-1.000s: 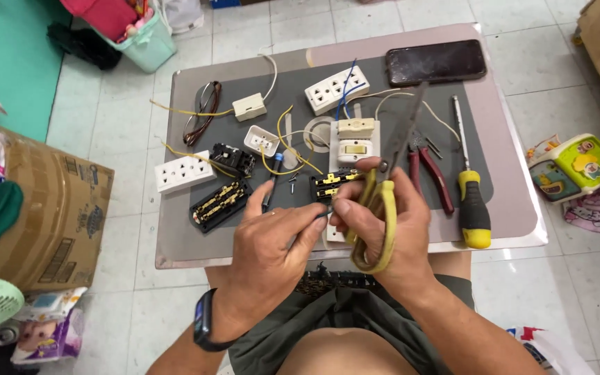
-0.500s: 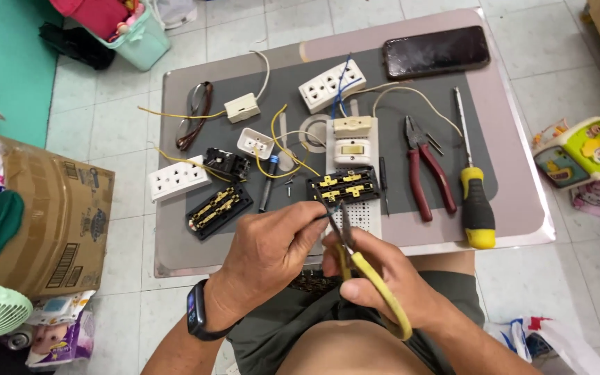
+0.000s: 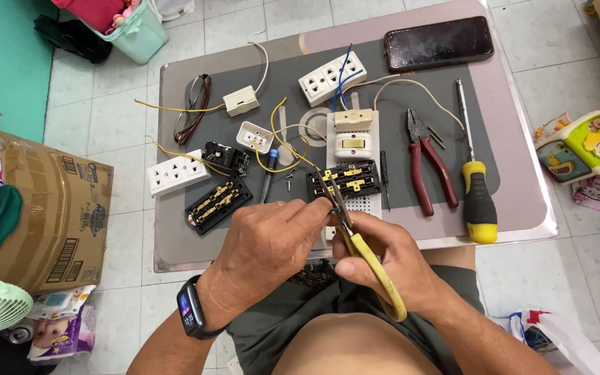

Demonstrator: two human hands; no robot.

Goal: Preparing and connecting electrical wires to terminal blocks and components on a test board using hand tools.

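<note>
My right hand [image 3: 394, 267] is closed around the yellow handles of a pair of scissors [image 3: 373, 267]. Their blades point up and away, with the tips at the front edge of a black socket insert with brass contacts [image 3: 347, 180]. My left hand [image 3: 272, 243], with a dark smartwatch [image 3: 190, 314] on its wrist, pinches the end of a thin yellow wire [image 3: 293, 149] right beside the blades. The insert lies on a white perforated board [image 3: 352, 142] that carries a beige switch.
On the low table [image 3: 175, 239] lie red pliers [image 3: 428, 167], a black-and-yellow screwdriver [image 3: 478, 201], a phone [image 3: 439, 42], two white triple sockets [image 3: 331, 75] [image 3: 175, 173], a black socket base [image 3: 217, 203] and small junction boxes. A cardboard box [image 3: 50, 215] stands to the left, a toy [image 3: 581, 146] to the right.
My hands have drawn back from over the board to the table's near edge. The scissors have swung round, so their blades now point at the black insert. My left hand has gone to the wire.
</note>
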